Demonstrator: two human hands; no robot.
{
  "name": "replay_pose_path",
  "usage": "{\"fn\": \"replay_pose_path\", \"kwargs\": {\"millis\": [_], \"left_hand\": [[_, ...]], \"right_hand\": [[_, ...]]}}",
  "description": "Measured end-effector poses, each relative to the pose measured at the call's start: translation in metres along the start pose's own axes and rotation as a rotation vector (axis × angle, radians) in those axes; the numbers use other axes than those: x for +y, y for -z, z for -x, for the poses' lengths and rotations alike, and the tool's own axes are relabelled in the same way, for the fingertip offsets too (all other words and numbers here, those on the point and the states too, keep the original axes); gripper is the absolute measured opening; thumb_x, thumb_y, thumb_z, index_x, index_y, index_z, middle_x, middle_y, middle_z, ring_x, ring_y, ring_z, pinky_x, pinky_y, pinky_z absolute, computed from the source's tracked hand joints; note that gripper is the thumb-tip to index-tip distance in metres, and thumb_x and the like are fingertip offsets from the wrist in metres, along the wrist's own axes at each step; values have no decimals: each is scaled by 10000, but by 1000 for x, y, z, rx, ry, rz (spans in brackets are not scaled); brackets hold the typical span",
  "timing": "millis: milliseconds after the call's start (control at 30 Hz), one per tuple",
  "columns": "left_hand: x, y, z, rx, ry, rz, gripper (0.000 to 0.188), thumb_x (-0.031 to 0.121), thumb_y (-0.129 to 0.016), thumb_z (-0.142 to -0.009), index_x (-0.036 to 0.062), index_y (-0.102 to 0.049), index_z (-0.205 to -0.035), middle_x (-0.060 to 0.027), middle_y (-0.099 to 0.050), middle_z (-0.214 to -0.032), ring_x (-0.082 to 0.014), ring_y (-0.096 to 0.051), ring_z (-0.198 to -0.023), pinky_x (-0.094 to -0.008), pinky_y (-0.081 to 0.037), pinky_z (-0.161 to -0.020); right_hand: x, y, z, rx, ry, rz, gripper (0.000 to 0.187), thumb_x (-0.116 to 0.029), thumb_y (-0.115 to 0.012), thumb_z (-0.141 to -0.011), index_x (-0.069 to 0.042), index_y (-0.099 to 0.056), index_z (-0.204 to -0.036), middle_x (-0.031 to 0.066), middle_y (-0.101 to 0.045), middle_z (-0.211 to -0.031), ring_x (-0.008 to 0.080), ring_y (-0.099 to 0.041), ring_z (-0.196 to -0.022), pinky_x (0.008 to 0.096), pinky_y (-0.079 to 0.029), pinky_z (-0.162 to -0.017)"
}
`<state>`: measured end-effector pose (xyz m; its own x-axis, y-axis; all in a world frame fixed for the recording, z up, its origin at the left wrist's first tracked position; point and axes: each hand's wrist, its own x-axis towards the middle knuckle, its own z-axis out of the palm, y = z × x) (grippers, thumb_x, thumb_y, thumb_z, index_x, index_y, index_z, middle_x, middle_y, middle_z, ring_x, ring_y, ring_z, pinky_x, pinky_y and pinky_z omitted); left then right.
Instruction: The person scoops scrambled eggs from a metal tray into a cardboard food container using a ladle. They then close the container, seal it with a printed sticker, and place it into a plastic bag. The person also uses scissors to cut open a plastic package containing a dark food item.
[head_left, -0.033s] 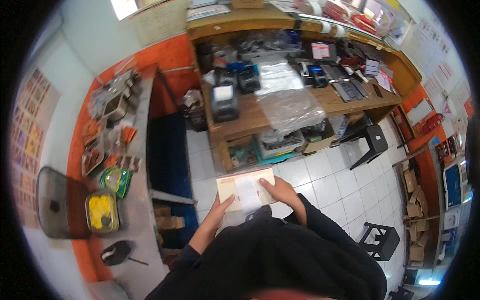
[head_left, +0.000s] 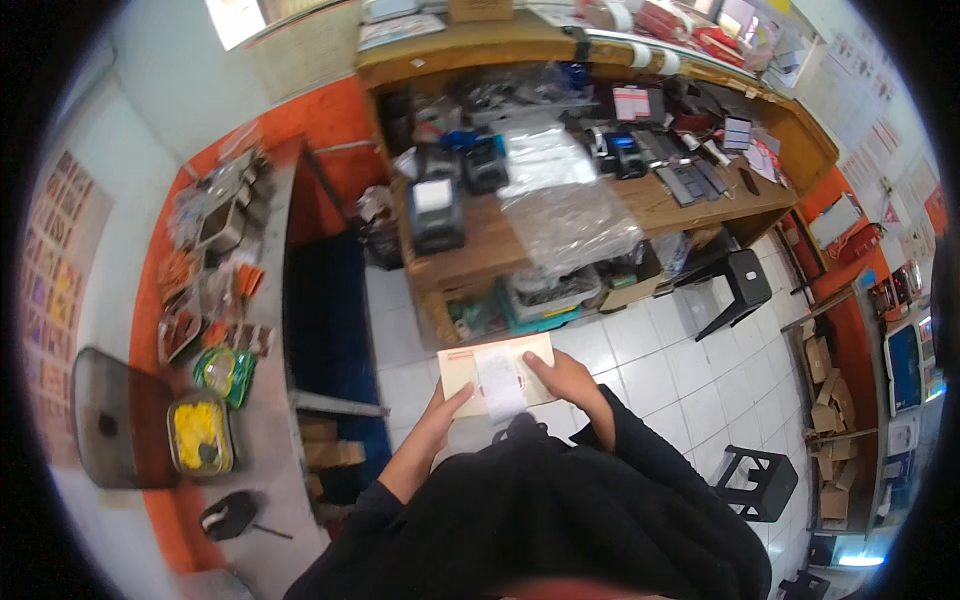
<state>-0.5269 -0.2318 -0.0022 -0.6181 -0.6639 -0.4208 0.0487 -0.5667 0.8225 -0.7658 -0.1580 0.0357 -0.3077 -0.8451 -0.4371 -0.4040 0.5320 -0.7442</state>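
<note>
The wooden worktop [head_left: 690, 205] carried a dark label printer [head_left: 435, 212], a crumpled clear plastic sheet [head_left: 565, 205] and black keyboards [head_left: 690, 180]. On the white tiled floor [head_left: 660, 360] stood two black stools [head_left: 735, 285], one beside the worktop.

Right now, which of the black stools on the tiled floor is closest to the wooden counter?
The black stool at the counter's right end, right beside it. The other stool stands lower right on the open tiles, well away.

A flat tan envelope [head_left: 497, 373] with a red strip along its far edge lies level above the white tiled floor [head_left: 680, 370], just in front of the desk [head_left: 560, 230]. 1 white slip [head_left: 500, 385] lies across its middle.
</note>
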Motion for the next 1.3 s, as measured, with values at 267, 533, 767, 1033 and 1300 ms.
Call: {"fn": "replay_pose_path", "kwargs": {"millis": [267,533,767,1033,1300], "left_hand": [[114,-141,-217,-73,13,-130,678,385,-645,-827,71,-345,-1348,-88,-478,-1292,-204,-413,-1210,-377,-291,-1002],[148,-137,-384,53,31,-140,753,324,-671,-821,23,-266,-1379,-131,-431,-1331,-238,-383,-1244,-335,-264,-1039],[129,-120,-392,413,-221,-350,817,276,-669,-824,7,-173,-1416,-176,-331,-1401,-286,-306,-1304,-375,-213,-1078],[222,-174,-418,536,-572,-816,656,152,-638,-807,6,-318,-1362,-189,-358,-1378,-318,-342,-1284,-400,-265,-1060],[248,-251,-529,203,-555,-1045,475,195,-626,-807,59,-478,-1237,-182,-473,-1266,-348,-476,-1147,-401,-395,-953]], "right_hand": [[12,199,-158,190,125,-60,624,-564,-447,-868,-11,-602,-1114,206,-646,-1009,326,-627,-931,366,-460,-818],[31,250,-353,-7,282,-1,659,-575,-420,-891,0,-560,-1183,185,-639,-1035,288,-592,-977,356,-427,-881],[-52,339,-473,230,209,383,373,-370,-514,-887,-23,-638,-943,214,-618,-989,385,-568,-949,400,-451,-818],[-11,367,-630,-190,542,747,224,-232,-623,-785,-41,-570,-890,177,-613,-942,359,-577,-906,430,-450,-765],[10,380,-648,-241,727,538,182,-191,-640,-741,-47,-614,-848,147,-634,-821,334,-602,-812,392,-472,-721]]}}
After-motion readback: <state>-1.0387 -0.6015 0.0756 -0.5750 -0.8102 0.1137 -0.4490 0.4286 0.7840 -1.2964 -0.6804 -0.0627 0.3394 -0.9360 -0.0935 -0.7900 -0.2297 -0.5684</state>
